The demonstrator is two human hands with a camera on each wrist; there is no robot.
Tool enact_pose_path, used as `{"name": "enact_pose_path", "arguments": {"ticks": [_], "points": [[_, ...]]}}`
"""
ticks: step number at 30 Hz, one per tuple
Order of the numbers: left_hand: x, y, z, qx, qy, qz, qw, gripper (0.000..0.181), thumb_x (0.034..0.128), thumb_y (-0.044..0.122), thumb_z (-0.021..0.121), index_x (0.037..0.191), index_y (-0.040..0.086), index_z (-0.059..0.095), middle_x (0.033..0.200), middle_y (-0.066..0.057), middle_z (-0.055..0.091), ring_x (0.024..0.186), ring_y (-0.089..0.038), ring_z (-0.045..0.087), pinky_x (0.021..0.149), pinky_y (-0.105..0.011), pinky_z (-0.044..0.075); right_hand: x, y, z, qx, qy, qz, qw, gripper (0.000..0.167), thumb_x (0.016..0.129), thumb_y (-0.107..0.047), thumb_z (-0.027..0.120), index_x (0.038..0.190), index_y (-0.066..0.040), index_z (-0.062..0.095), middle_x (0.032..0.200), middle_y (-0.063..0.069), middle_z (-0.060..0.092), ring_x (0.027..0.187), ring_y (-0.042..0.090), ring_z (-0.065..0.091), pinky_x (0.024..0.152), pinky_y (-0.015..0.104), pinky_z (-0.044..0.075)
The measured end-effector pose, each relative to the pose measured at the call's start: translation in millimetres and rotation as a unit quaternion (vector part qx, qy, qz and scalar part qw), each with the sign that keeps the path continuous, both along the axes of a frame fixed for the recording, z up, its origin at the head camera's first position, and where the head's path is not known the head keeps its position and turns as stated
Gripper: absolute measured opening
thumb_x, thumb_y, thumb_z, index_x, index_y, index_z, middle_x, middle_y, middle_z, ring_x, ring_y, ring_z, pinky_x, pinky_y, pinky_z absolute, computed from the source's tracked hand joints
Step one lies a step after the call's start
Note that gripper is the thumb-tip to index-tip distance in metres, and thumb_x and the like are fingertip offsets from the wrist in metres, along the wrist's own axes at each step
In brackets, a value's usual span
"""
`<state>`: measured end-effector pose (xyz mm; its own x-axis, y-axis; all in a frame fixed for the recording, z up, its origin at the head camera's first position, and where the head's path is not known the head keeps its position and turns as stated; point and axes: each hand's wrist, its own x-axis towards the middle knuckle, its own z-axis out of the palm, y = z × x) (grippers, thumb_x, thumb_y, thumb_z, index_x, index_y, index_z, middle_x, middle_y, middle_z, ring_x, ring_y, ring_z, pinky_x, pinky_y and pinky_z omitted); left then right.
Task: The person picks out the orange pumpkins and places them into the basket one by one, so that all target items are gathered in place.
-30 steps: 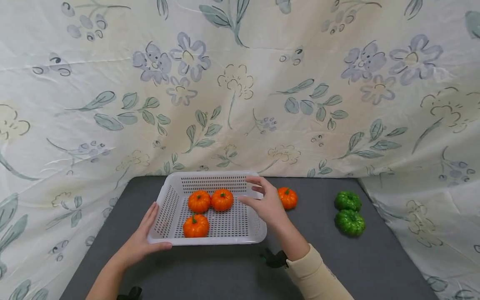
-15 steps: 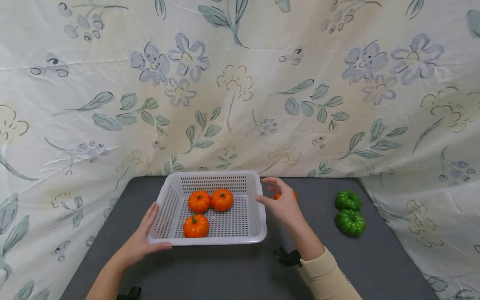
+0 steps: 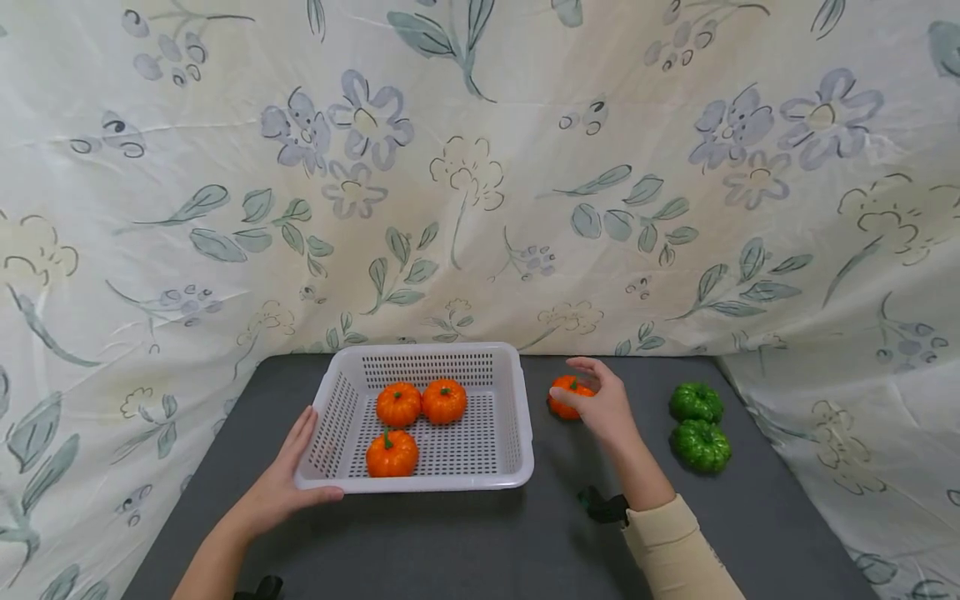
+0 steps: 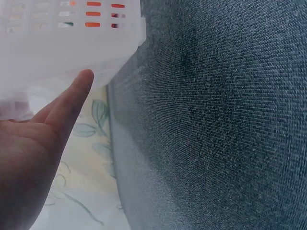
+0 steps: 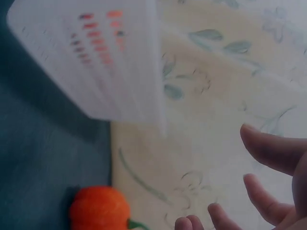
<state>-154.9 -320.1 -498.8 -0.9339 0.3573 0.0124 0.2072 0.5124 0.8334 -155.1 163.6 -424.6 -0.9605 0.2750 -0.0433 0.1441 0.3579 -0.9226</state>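
My left hand point(image 3: 279, 487) rests at the front left corner of a white plastic basket point(image 3: 427, 483), fingers straight along its side and thumb along its front. In the left wrist view, the straight thumb point(image 4: 74, 98) lies against the basket wall point(image 4: 57, 52). Three small orange pumpkins point(image 3: 399, 404) sit inside the basket. Right of it, a fourth orange pumpkin point(image 3: 564, 410) stands on the table, partly hidden behind my right hand point(image 3: 603, 404). The right wrist view has this pumpkin point(image 5: 100, 208) apart from the spread thumb point(image 5: 276, 148) and fingers.
Two green pumpkins point(image 3: 699, 444) sit close together on the right side of the dark grey table point(image 3: 420, 550). Floral cloth point(image 3: 480, 208) hangs behind the table and along both sides.
My right hand has moved right, from over the basket's right edge to the orange pumpkin outside it. The left hand and basket have stayed in place.
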Motion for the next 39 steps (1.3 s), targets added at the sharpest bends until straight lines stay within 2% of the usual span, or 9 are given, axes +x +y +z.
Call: {"name": "enact_pose_path", "arguments": {"ticks": [8,21,26,33,39], "points": [[0.0,0.9,2.2,-0.007,-0.001,0.001,1.0,0.124,0.0756,0.028,0.087,0.164,0.02,0.0,0.17,-0.008,-0.014,0.149,-0.051,0.002,0.106,-0.079,0.015,-12.6,22.3,-22.7,-0.004,-0.019,-0.027,0.9994,0.059,0.088,-0.017,0.08,0.14,-0.014,0.053,0.155,0.015,0.042,0.141,0.041,0.039,0.107,0.057,0.042],[-0.2,-0.6,0.9,-0.01,0.004,0.003,0.9999,0.123,0.0753,0.027,0.087,0.164,0.018,0.002,0.17,-0.008,-0.013,0.15,-0.051,0.0,0.105,-0.08,0.012,-32.2,38.2,-49.5,-0.009,-0.053,-0.026,0.9982,0.074,0.086,-0.01,0.08,0.15,-0.01,0.043,0.159,0.024,0.033,0.141,0.045,0.037,0.108,0.058,0.04],[-0.8,-0.5,1.1,-0.008,0.001,0.002,1.0,0.123,0.0753,0.027,0.087,0.164,0.019,0.001,0.17,-0.007,-0.013,0.15,-0.05,-0.001,0.106,-0.08,0.011,-37.2,40.2,-58.2,-0.01,-0.066,-0.025,0.9974,0.073,0.085,-0.007,0.08,0.149,-0.009,0.044,0.158,0.025,0.033,0.14,0.044,0.037,0.109,0.057,0.04],[-0.2,-0.7,1.7,-0.009,0.001,0.003,1.0,0.124,0.075,0.027,0.087,0.164,0.02,0.001,0.17,-0.006,-0.013,0.15,-0.05,0.0,0.106,-0.08,0.012,-43.7,39.3,-69.9,-0.021,-0.092,-0.025,0.9952,0.072,0.085,-0.01,0.08,0.148,-0.007,0.045,0.154,0.026,0.038,0.139,0.043,0.038,0.113,0.057,0.034],[0.8,0.3,2.9,-0.009,-0.002,0.003,1.0,0.124,0.0751,0.027,0.087,0.164,0.02,0.0,0.17,-0.008,-0.014,0.15,-0.05,0.0,0.105,-0.08,0.013,-45.6,39.0,-77.6,-0.037,-0.089,-0.026,0.995,0.069,0.086,-0.009,0.079,0.147,-0.009,0.047,0.152,0.027,0.039,0.135,0.042,0.04,0.113,0.057,0.035]]}}
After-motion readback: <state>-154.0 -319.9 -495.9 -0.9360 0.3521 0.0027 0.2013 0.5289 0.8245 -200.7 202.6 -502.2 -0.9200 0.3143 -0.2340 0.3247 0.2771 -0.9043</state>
